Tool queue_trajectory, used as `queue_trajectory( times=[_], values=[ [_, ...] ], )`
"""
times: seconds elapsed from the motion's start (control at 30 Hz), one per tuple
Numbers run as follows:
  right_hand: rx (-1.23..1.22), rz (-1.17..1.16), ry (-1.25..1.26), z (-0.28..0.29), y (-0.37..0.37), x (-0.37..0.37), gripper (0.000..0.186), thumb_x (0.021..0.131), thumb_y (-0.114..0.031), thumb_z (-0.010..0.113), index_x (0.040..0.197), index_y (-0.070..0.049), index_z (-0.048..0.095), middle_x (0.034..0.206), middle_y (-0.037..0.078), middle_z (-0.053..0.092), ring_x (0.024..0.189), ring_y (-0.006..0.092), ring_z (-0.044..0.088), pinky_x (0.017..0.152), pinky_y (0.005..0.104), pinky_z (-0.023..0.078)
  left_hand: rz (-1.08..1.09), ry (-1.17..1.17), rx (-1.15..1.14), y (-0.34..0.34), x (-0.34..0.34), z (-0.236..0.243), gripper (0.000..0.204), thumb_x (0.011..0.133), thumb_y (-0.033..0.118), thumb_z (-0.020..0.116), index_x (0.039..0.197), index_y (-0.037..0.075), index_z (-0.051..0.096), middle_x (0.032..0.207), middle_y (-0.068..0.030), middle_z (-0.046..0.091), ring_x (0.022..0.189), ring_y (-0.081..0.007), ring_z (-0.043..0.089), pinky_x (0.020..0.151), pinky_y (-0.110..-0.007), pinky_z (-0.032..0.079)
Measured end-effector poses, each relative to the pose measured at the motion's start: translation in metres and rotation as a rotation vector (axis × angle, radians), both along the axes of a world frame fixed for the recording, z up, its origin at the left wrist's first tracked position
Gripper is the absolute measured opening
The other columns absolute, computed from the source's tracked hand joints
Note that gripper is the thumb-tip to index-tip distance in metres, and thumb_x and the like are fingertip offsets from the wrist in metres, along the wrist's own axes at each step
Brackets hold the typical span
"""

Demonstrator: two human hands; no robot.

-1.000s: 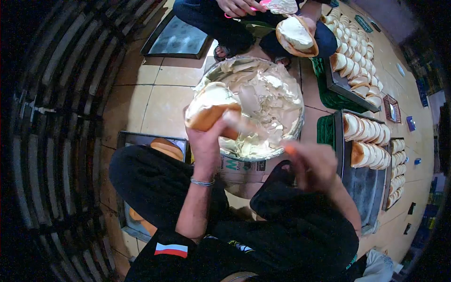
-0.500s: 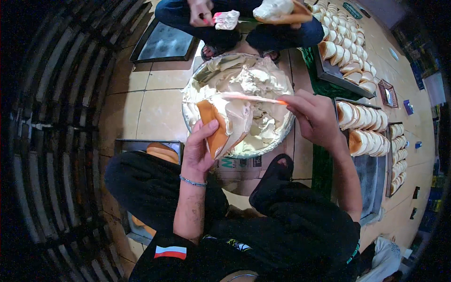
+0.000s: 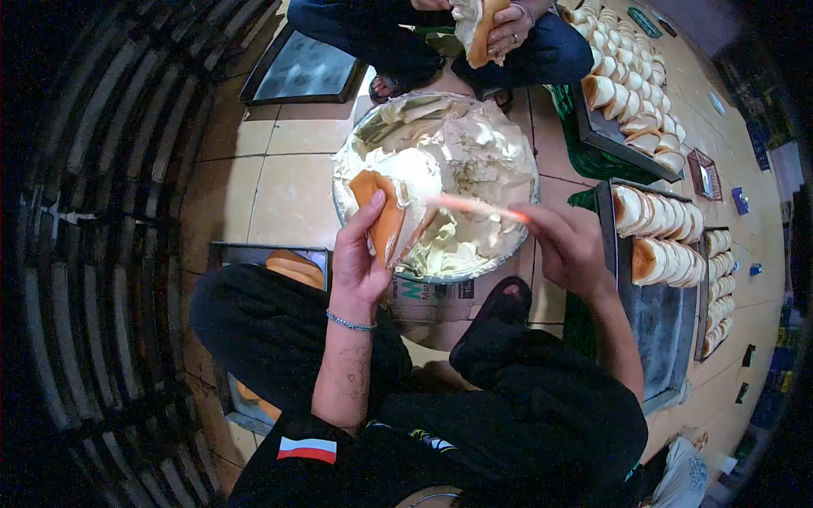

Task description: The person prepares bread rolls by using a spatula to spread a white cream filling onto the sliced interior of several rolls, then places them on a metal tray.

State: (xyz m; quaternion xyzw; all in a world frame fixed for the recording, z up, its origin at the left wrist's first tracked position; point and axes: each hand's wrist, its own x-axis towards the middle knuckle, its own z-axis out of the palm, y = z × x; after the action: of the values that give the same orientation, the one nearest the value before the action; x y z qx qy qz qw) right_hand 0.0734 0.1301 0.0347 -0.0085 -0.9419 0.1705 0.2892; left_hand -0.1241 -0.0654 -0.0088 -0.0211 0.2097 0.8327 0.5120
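Note:
My left hand is closed round a split brown bun, thumb on its crust. White cream coats the bun's inner face, which is turned to the right. In my right hand is the orange handle of a spatula, blurred by motion. Its blade end lies against the cream at the bun's right side, where blade and cream are hard to tell apart. Both hands work over the near part of a large round basin holding a thick mass of whipped cream.
Opposite me sits a person whose hands hold another cream-covered bun. Trays of filled buns stand on the right. A dark metal tray lies at the far left; plain buns sit in a tray beside my left knee.
My right hand and the spatula have moved slightly down and nearer me. The bun is tilted a little more upright. Across the basin, the other person's hands have come together round their bun.

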Motion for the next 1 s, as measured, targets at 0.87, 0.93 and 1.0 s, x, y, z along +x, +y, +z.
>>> queue_trajectory(
  times=[0.87, 0.93, 1.0],
  values=[
    [-0.039, 0.074, -0.047, -0.027, -0.013, -0.014, 0.04, 0.077, -0.001, 0.064, 0.115, -0.012, 0.068, 0.078, 0.007, 0.061, 0.065, 0.0277, 0.064, 0.056, 0.0373, 0.052, 0.036, 0.049, -0.156, 0.001, -0.004, -0.016, 0.039, 0.095, 0.019, 0.063, 0.127, 0.0, 0.055, 0.122, -0.0142, 0.064, 0.11, -0.0266, 0.065, 0.097, -0.04, 0.054],
    [-0.062, 0.157, -0.063, -0.028, -0.013, -0.009, 0.044, 0.074, 0.002, 0.064, 0.115, -0.012, 0.068, 0.078, 0.006, 0.06, 0.064, 0.026, 0.063, 0.057, 0.0367, 0.053, 0.045, -0.021, -0.153, 0.002, -0.003, -0.005, 0.039, 0.091, 0.012, 0.07, 0.124, 0.002, 0.055, 0.114, -0.0124, 0.066, 0.106, -0.0233, 0.066, 0.092, -0.039, 0.056],
    [-0.141, 0.148, -0.139, -0.023, -0.012, 0.001, 0.043, 0.074, 0.002, 0.064, 0.115, -0.011, 0.069, 0.077, 0.007, 0.06, 0.065, 0.0257, 0.064, 0.057, 0.0367, 0.052, 0.092, 0.013, -0.172, 0.001, -0.006, -0.004, 0.038, 0.091, 0.013, 0.07, 0.124, 0.002, 0.056, 0.114, -0.0118, 0.066, 0.106, -0.0221, 0.066, 0.091, -0.038, 0.056]
  ],
)
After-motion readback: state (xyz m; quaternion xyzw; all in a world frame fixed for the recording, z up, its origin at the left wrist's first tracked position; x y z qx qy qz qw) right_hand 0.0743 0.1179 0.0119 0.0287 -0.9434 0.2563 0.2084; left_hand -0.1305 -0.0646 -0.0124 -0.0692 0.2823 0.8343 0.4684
